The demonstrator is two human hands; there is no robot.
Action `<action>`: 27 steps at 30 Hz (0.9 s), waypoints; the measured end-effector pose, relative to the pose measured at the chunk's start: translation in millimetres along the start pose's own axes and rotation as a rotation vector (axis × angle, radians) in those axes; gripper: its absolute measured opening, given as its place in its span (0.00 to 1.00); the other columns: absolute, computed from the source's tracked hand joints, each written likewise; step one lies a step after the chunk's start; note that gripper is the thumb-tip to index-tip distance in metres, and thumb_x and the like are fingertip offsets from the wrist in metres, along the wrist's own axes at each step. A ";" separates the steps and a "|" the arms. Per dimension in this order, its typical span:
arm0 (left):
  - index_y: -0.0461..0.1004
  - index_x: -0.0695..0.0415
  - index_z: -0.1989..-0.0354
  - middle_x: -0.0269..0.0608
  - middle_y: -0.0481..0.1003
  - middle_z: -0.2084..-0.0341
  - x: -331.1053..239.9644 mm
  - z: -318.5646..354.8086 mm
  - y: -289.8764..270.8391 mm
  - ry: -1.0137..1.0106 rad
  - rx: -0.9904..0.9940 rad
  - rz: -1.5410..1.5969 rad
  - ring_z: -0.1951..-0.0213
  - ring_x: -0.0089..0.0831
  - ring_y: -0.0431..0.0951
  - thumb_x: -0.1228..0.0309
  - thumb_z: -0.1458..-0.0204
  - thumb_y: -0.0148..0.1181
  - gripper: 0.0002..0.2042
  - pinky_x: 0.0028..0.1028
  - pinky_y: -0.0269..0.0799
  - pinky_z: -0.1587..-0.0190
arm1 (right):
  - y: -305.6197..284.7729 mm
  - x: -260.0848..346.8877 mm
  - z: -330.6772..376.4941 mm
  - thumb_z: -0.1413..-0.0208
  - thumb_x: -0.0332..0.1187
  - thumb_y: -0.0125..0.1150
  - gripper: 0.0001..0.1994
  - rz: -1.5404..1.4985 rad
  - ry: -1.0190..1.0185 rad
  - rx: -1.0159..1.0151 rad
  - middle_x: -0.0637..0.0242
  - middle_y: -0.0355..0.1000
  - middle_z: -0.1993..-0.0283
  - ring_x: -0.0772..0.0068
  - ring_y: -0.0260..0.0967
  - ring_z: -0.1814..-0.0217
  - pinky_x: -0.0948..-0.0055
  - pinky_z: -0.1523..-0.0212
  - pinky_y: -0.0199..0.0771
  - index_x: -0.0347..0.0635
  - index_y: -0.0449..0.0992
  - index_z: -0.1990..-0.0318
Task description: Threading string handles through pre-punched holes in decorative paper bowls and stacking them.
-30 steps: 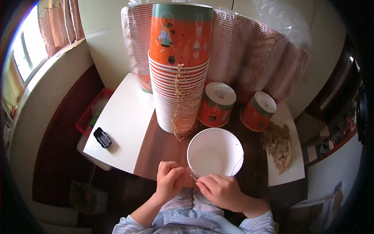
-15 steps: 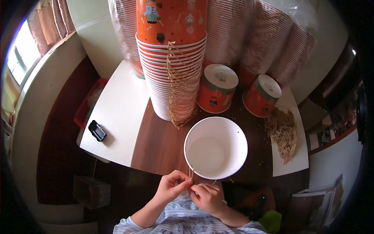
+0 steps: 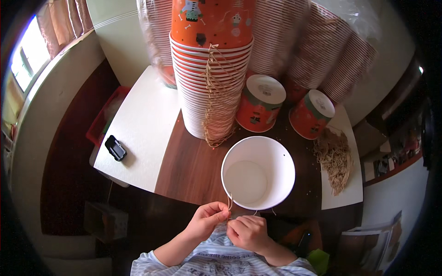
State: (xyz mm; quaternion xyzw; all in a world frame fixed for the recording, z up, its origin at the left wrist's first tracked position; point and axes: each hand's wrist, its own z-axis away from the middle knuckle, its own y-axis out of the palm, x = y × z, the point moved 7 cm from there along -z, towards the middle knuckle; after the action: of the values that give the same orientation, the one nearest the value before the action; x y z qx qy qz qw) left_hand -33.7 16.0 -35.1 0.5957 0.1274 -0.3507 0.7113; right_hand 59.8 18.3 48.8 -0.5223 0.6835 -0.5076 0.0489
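**At the table's near edge: cord being tied**

Just below the white bucket (image 3: 258,172), the left hand (image 3: 208,221) and right hand (image 3: 247,232) both pinch a thin cord (image 3: 229,202) hanging from its rim. The knotting step appears underway; the next move likely needs steady tension.

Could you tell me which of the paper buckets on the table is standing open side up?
The white-lined bucket nearest the hands, at the table's front edge. The two orange buckets behind it stand upside down, white bases up.
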 end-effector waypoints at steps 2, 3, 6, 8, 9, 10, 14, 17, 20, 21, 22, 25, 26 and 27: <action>0.69 0.63 0.69 0.35 0.71 0.73 -2.4 0.8 0.8 -0.002 0.007 0.033 0.69 0.20 0.70 0.76 0.49 0.53 0.03 0.17 0.65 0.66 | 1.1 3.6 -1.4 0.64 0.26 0.58 0.10 -0.005 -0.019 0.008 0.69 0.57 0.87 0.71 0.62 0.86 0.72 0.84 0.62 0.45 0.60 0.84; 0.69 0.63 0.70 0.35 0.71 0.73 -3.9 0.6 0.4 0.000 0.005 0.023 0.70 0.19 0.70 0.75 0.49 0.53 0.03 0.17 0.64 0.67 | 2.6 4.9 -1.0 0.64 0.26 0.58 0.11 0.003 -0.021 0.021 0.69 0.57 0.86 0.71 0.62 0.85 0.72 0.84 0.63 0.45 0.59 0.84; 0.70 0.63 0.70 0.35 0.71 0.73 -3.1 -1.9 -3.1 -0.011 0.007 0.013 0.70 0.19 0.69 0.75 0.49 0.53 0.03 0.17 0.63 0.67 | 4.5 6.9 -0.7 0.66 0.25 0.58 0.10 0.009 -0.026 0.047 0.69 0.58 0.87 0.71 0.62 0.86 0.73 0.85 0.63 0.45 0.60 0.85; 0.70 0.63 0.70 0.35 0.71 0.73 0.0 -3.4 -8.3 -0.020 0.008 0.012 0.70 0.19 0.69 0.75 0.49 0.53 0.04 0.17 0.63 0.67 | 6.1 9.1 1.6 0.68 0.24 0.58 0.10 0.004 -0.032 0.060 0.69 0.59 0.87 0.70 0.62 0.87 0.74 0.85 0.62 0.44 0.61 0.86; 0.70 0.62 0.69 0.34 0.71 0.73 0.7 -4.4 -9.9 -0.015 0.026 -0.004 0.69 0.18 0.69 0.75 0.49 0.53 0.03 0.17 0.64 0.66 | 7.2 9.2 3.4 0.68 0.24 0.58 0.10 0.009 -0.024 0.074 0.69 0.59 0.87 0.70 0.62 0.86 0.74 0.85 0.62 0.45 0.61 0.86; 0.70 0.62 0.68 0.33 0.71 0.72 0.5 -5.6 -9.4 -0.014 0.043 -0.019 0.68 0.18 0.69 0.75 0.49 0.53 0.03 0.17 0.65 0.65 | 7.6 8.4 4.5 0.68 0.24 0.58 0.10 0.015 -0.011 0.088 0.69 0.59 0.87 0.70 0.62 0.86 0.74 0.85 0.62 0.45 0.61 0.86; 0.70 0.62 0.67 0.33 0.71 0.72 -8.7 -10.8 0.9 0.022 0.059 -0.031 0.67 0.17 0.69 0.75 0.48 0.53 0.04 0.17 0.65 0.63 | 7.7 9.6 8.4 0.67 0.24 0.58 0.10 -0.026 -0.030 0.120 0.69 0.59 0.87 0.70 0.63 0.86 0.74 0.85 0.63 0.44 0.61 0.86; 0.70 0.62 0.67 0.33 0.71 0.71 -14.0 -14.8 4.6 0.044 0.071 -0.024 0.67 0.17 0.69 0.75 0.48 0.53 0.04 0.17 0.65 0.62 | 7.1 9.6 10.5 0.67 0.24 0.57 0.09 -0.086 -0.035 0.162 0.69 0.59 0.87 0.70 0.63 0.86 0.73 0.85 0.63 0.44 0.61 0.86; 0.70 0.63 0.67 0.33 0.71 0.71 -17.3 -19.1 6.4 0.058 0.076 -0.036 0.67 0.17 0.69 0.75 0.48 0.53 0.04 0.18 0.65 0.62 | 9.1 10.7 12.1 0.67 0.25 0.57 0.09 -0.118 -0.055 0.228 0.69 0.60 0.87 0.70 0.63 0.86 0.73 0.85 0.63 0.44 0.61 0.86; 0.70 0.63 0.67 0.33 0.71 0.72 -17.6 -19.9 7.2 0.051 0.073 -0.037 0.67 0.17 0.69 0.74 0.48 0.53 0.04 0.18 0.65 0.62 | 7.8 11.0 11.1 0.67 0.25 0.57 0.09 -0.118 -0.051 0.228 0.69 0.60 0.87 0.70 0.63 0.86 0.73 0.85 0.63 0.44 0.61 0.86; 0.70 0.63 0.67 0.32 0.71 0.72 -17.7 -20.0 8.0 0.044 0.069 -0.038 0.67 0.17 0.69 0.74 0.48 0.53 0.05 0.18 0.65 0.62 | 6.7 11.1 10.0 0.67 0.25 0.57 0.09 -0.120 -0.048 0.228 0.69 0.60 0.87 0.70 0.63 0.86 0.73 0.84 0.63 0.44 0.61 0.86; 0.70 0.63 0.68 0.32 0.71 0.72 -18.7 -20.4 9.6 0.072 0.039 -0.076 0.68 0.16 0.68 0.74 0.48 0.54 0.05 0.16 0.64 0.63 | 6.2 10.8 9.0 0.67 0.25 0.57 0.09 -0.117 -0.055 0.250 0.69 0.60 0.87 0.70 0.63 0.85 0.73 0.84 0.63 0.44 0.62 0.86; 0.70 0.63 0.68 0.32 0.71 0.72 -18.2 -20.0 12.7 0.072 0.040 -0.077 0.68 0.16 0.68 0.74 0.48 0.54 0.05 0.16 0.64 0.63 | 6.4 9.7 9.7 0.67 0.25 0.57 0.09 -0.116 -0.054 0.249 0.69 0.60 0.87 0.70 0.63 0.85 0.73 0.84 0.63 0.44 0.62 0.86; 0.70 0.64 0.68 0.31 0.71 0.73 -21.3 -18.8 13.9 0.123 -0.009 -0.149 0.69 0.15 0.68 0.74 0.48 0.54 0.05 0.16 0.64 0.65 | 8.2 8.9 11.1 0.67 0.26 0.58 0.09 -0.088 -0.071 0.261 0.69 0.60 0.87 0.71 0.64 0.85 0.73 0.84 0.63 0.44 0.62 0.86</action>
State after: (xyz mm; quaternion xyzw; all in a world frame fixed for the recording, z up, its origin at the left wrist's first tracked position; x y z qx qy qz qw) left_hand -35.5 41.7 -16.7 0.6017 0.2163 -0.3649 0.6768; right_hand 57.0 3.9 41.5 -0.5585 0.5859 -0.5751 0.1184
